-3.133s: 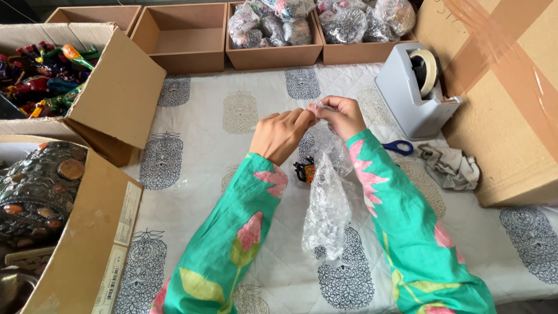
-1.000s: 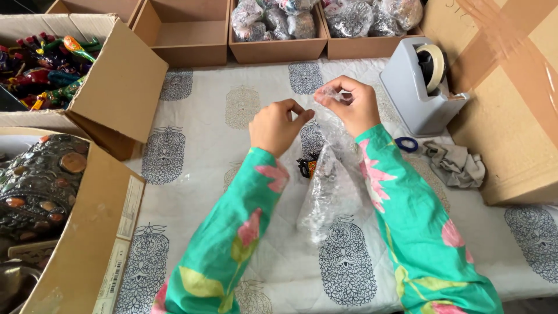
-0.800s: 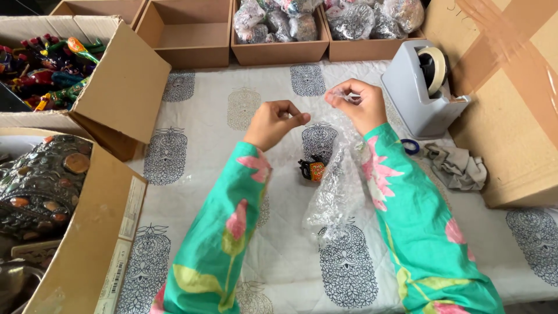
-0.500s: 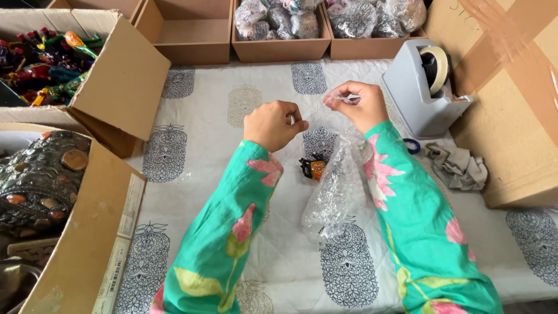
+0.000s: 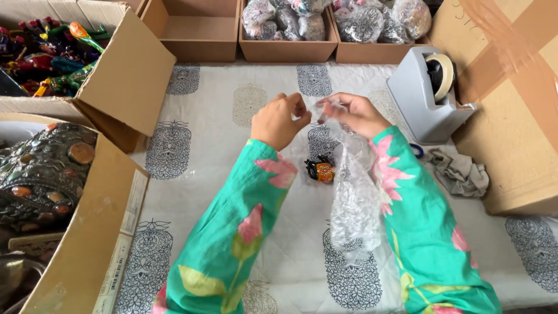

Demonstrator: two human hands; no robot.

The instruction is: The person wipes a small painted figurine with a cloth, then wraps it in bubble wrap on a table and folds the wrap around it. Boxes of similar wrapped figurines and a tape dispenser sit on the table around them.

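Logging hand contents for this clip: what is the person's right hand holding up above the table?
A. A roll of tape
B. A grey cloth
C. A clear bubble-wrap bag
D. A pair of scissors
C: the right hand pinches the top of a clear bubble-wrap bag that hangs down, while the tape dispenser and grey cloth sit untouched on the table.

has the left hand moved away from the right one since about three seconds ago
Yes. The left hand was pressed against the right hand over the tablecloth; now it sits apart, drawn leftward, away from the tape dispenser, while the right one pinches the bubble wrap.
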